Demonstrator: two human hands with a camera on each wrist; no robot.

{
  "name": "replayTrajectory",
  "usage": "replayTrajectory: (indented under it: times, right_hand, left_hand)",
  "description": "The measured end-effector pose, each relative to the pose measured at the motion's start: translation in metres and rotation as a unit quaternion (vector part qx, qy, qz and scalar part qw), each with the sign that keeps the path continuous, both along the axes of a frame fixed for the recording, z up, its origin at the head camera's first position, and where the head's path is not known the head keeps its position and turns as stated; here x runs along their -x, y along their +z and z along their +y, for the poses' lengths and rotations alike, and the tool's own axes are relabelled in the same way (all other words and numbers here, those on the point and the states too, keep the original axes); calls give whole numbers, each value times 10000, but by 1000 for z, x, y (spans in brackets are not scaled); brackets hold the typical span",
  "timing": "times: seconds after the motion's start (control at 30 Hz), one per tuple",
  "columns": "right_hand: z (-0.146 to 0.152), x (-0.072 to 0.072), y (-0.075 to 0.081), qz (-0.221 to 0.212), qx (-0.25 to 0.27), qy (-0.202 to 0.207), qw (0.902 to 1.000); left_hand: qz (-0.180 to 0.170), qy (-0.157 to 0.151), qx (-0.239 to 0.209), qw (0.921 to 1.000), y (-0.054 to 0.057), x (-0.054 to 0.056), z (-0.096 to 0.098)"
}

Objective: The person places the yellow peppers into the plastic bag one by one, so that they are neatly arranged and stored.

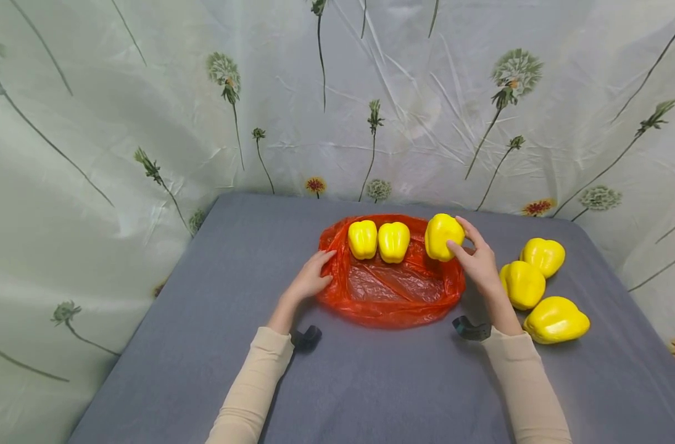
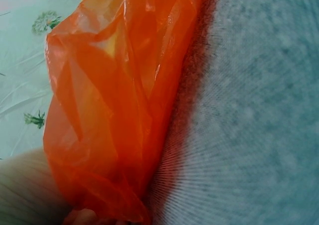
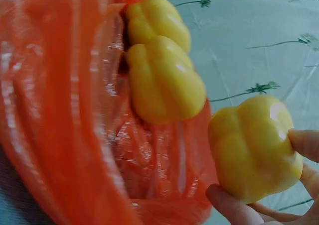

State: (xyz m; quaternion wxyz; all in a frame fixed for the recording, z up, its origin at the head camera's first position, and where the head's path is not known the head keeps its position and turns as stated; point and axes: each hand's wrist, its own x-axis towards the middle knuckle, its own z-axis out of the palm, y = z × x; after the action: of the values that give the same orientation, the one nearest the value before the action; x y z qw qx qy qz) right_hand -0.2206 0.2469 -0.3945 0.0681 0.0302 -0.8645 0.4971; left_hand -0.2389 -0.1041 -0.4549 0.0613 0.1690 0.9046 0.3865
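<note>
A red plastic bag (image 1: 393, 314) lies on the table with its mouth spread wide. Inside, along the far side, two yellow bell peppers (image 1: 362, 239) stand next to each other. My right hand (image 1: 478, 259) grips another yellow bell pepper (image 1: 445, 237) between thumb and fingers over the bag's right end; the right wrist view shows this held pepper (image 3: 254, 150) apart from the other two. My left hand (image 1: 311, 275) rests at the bag's left rim, thumb and fingers apart. In the left wrist view, bag film (image 2: 109, 125) hides most of those fingers.
Several objects are to the right: three yellow bell peppers (image 1: 523, 285) lie grouped beside my right forearm. Dark wrist-worn devices (image 1: 471, 328) show at both wrists. A grey cloth covers the table (image 1: 232, 259), and a flower-patterned curtain (image 1: 293, 92) hangs behind its far edge.
</note>
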Motion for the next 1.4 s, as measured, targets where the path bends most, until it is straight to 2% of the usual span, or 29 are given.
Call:
replayTrajectory:
  times: [0.17,0.4,0.67,1.07,1.4]
  right_hand:
    - [-4,4,-7,-35,-56,186,9998]
    - [-8,10,-18,-249,-219,314,9990]
    - [-15,17,-25,-401,-656,151,9969]
    - [-24,24,-29,-211,-1353,192,9904]
    - [-29,25,-32,-37,-1927,38,9812]
  left_hand:
    - [208,-56,-15,9998,0,2,0]
    - [145,-59,56,9999,-1,1,0]
    - [0,23,105,9999,-4,2,0]
    - [12,-36,87,10000,1,2,-1]
    - [-22,-36,63,10000,-1,2,0]
